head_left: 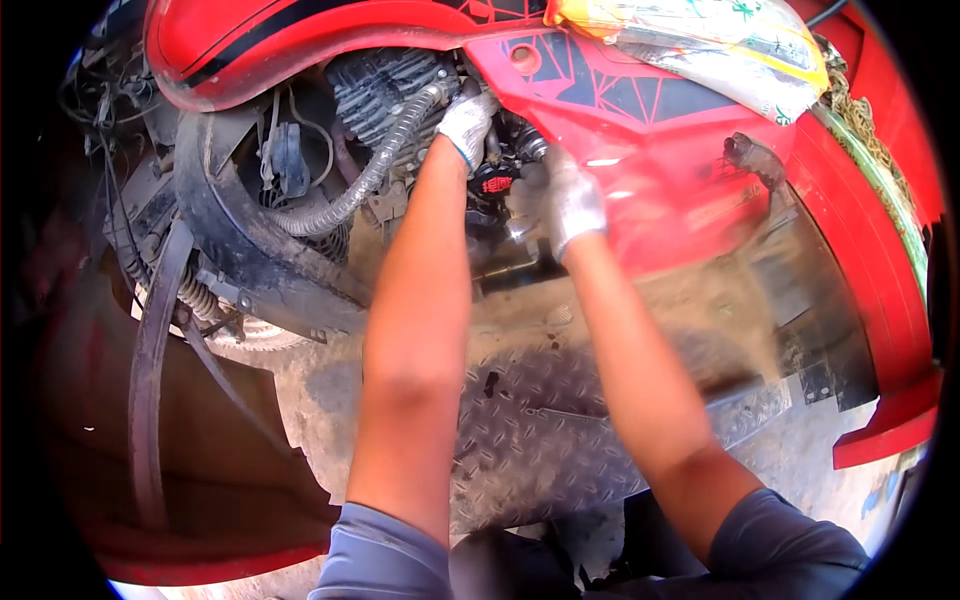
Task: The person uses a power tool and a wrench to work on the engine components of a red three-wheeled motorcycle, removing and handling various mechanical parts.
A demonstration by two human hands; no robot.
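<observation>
My left hand (466, 128), in a white work glove, reaches into the engine bay beside the finned engine block (378, 95). Its fingertips are lost among the dark parts there. To the left of that wrist curves a ribbed silvery hose (405, 125). My right hand (574, 205), also gloved, is at the edge of the red body panel (650, 190), smeared by motion. I cannot make out its fingers or anything in them. Between the two hands sits a small black part with a red mark (494, 184), among other dark engine fittings.
A diamond-plate footboard (530, 420) lies under my forearms. At upper right, a yellow and white plastic package (710, 45) rests on the red bodywork. A black curved guard (250, 220) and a coil spring (200, 295) are at left, with hanging cables.
</observation>
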